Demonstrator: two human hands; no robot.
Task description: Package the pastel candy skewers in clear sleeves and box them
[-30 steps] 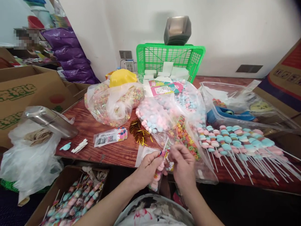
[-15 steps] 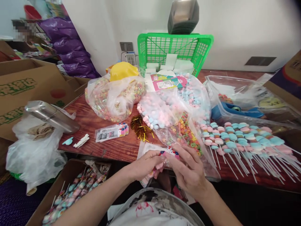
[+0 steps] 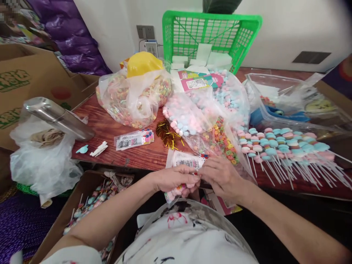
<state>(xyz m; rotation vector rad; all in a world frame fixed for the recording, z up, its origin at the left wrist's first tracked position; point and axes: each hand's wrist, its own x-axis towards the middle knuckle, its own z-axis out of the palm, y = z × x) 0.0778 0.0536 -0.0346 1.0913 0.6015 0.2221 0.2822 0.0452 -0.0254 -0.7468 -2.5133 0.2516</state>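
Note:
At the table's front edge my left hand [image 3: 176, 179] is closed round a clear packet of pink candy [image 3: 179, 190]. Touching it on the right, my right hand [image 3: 220, 178] has its fingers pinched together at the packet's top; what lies between the fingertips is too small to make out. Just behind my hands lies a printed clear sleeve [image 3: 187, 159]. Gold tinsel ties [image 3: 168, 135] lie beyond it, with a stack of printed sleeves [image 3: 134, 139] to their left. Marshmallow skewers on white sticks [image 3: 283, 146] are spread out at the right.
Bags of candy rings [image 3: 132, 99] and marshmallows [image 3: 189, 110] stand before a green basket [image 3: 211, 31]. A steel flask [image 3: 59, 119] leans at the left. Below the table edge sits a carton of candy skewers [image 3: 93, 209]. A clear tub [image 3: 277, 88] is at the right.
My left hand has closed round the candy packet, and my right hand's spread fingers have drawn together beside it. The camera view has tilted downward.

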